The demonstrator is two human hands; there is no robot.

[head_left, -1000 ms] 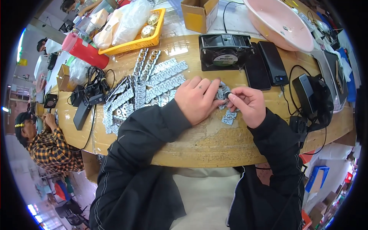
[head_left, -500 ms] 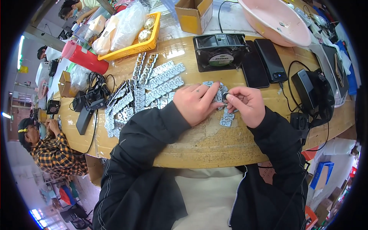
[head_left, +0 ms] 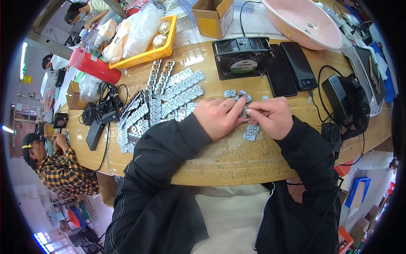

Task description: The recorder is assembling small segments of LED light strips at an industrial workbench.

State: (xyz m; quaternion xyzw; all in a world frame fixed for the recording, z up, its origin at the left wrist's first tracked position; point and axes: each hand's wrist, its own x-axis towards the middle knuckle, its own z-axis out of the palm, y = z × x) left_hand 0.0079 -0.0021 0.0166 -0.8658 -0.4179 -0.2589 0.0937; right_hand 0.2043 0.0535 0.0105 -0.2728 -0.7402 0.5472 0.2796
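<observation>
My left hand [head_left: 220,117] lies low over the table, its fingers closed on a small white circuit board [head_left: 245,111]. From the other side my right hand [head_left: 272,118] pinches the same board between thumb and forefinger, so most of it is hidden. Just beyond the fingertips lie small loose boards [head_left: 229,93], and a short piece of joined boards [head_left: 251,133] rests below them. Left of my left hand, many long white circuit board strips [head_left: 182,92] are piled across one another; some strips [head_left: 158,80] carry round brass-coloured parts.
A black fan [head_left: 243,58] stands beyond my hands, with two dark phones [head_left: 298,65] beside it. A pink basin [head_left: 304,25], a cardboard box [head_left: 212,19], a yellow basket [head_left: 146,60] and a red bottle [head_left: 95,65] stand farther back. Cables and adapters [head_left: 95,134] lie left. Another person [head_left: 63,169] sits at left.
The larger cluster of boards beyond my fingers now shows as separate small boards spread on the table. A dark round thing at my right fingertips no longer shows. Both hands stay nearly in place.
</observation>
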